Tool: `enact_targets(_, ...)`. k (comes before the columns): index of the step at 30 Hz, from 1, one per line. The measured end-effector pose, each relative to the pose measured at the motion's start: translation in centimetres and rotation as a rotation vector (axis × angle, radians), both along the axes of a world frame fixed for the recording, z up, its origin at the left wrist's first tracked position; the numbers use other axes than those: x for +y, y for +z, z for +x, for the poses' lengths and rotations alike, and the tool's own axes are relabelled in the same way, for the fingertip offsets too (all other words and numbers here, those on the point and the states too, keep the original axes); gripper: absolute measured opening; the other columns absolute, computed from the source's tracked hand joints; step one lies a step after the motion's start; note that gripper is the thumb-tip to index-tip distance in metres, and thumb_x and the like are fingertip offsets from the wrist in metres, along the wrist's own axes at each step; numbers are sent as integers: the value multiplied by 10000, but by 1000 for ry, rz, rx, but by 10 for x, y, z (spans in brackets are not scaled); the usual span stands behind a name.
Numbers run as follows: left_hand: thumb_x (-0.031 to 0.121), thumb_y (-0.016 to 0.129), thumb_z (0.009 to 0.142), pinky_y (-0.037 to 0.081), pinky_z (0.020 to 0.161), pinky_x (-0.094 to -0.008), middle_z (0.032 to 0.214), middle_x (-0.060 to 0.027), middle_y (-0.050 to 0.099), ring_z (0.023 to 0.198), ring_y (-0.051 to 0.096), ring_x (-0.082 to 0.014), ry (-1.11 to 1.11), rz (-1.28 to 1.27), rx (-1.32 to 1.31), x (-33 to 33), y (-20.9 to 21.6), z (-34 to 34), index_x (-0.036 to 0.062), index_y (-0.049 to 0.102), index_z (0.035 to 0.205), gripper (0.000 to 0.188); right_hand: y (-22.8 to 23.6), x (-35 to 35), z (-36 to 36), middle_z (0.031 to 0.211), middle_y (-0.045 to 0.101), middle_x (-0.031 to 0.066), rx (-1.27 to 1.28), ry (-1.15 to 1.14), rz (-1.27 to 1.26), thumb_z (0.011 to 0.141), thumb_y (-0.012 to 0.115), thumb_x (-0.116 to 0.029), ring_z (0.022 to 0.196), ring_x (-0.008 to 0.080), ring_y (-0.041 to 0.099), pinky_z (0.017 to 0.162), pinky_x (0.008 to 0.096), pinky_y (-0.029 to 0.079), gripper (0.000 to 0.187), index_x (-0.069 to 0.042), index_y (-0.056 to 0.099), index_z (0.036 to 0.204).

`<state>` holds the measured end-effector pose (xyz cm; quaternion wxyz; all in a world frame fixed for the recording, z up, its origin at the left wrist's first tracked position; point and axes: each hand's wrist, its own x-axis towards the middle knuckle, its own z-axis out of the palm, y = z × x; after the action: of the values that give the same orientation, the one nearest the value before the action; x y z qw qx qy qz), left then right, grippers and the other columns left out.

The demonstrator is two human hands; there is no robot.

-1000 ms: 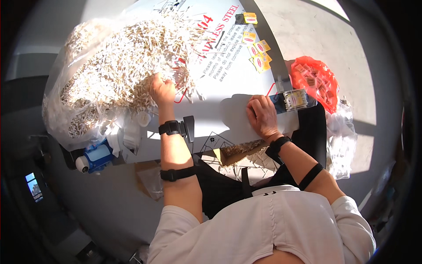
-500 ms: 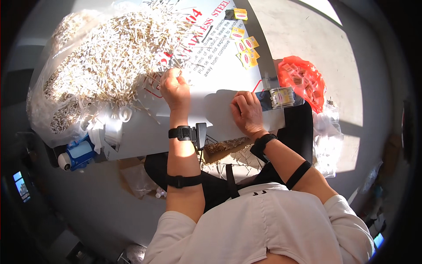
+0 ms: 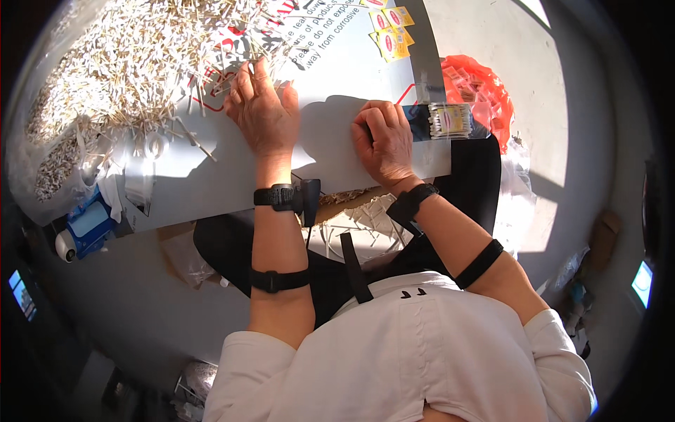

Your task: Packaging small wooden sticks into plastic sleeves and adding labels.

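A large heap of cotton swabs (image 3: 133, 63) covers the left of the metal-topped table (image 3: 330, 141), spilling from a clear plastic bag (image 3: 24, 169). My left hand (image 3: 264, 116) lies at the heap's near right edge, fingers spread over a few loose swabs. To its right, my right hand (image 3: 385, 144) rests on the table with curled fingers; whatever they may hold is hidden. Beyond that hand, a clear packet of cotton swabs (image 3: 450, 121) with a yellow label lies at the table's right edge. Several yellow cards (image 3: 390, 39) are scattered farther back.
A red plastic bag (image 3: 492, 91) full of small packs stands off the table's right side. At the left corner lies a blue container with a white cap (image 3: 88, 226), near a clear ring (image 3: 155, 145). Under the front edge sits a cardboard box (image 3: 344, 200).
My left hand has opened from a pinch into spread fingers beside the heap. My right hand stays curled on the table. The whole view has shifted, so the table appears higher and farther left.
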<state>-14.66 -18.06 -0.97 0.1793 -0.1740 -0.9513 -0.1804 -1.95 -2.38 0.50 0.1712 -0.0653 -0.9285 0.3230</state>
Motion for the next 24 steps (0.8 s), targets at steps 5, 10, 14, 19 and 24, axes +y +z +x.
enact_targets(5,317,683,807,294,1072,-489,1323,-172,527,1264,453,-331,-14,35,61,-2,-8,-6,102,523,1311,571,-3,2,-5,987,559,57,-33,-22,8,799,663,-105,905,293,522,810,391,438,139,-101,556,888)
enact_targets(10,272,703,780,309,1072,-474,1302,-159,558,1245,485,-325,-23,65,39,-7,-5,4,104,553,1267,537,-2,-2,6,1000,562,58,-39,-4,-31,805,661,-117,916,292,524,811,394,438,125,-100,564,882)
enact_targets(14,171,699,770,331,1046,-459,1237,-82,616,1239,496,-307,-49,167,7,-15,-10,-4,87,601,1061,318,-1,-2,0,997,560,52,-39,-11,-9,795,662,-112,907,287,524,803,395,441,129,-101,556,869)
enact_targets(19,79,656,747,437,954,-419,1130,-90,666,1046,581,-311,-46,179,162,-17,-6,-1,52,605,927,189,-2,-4,-1,988,564,52,16,-25,-19,793,661,-99,895,287,525,798,391,441,128,-107,554,864)
enact_targets(24,42,617,739,382,965,-443,1001,-98,658,1013,567,-331,-35,447,41,-22,-14,-12,71,616,975,238,-3,0,0,981,567,48,16,-16,-3,791,660,-95,899,282,528,799,386,443,130,-105,554,865)
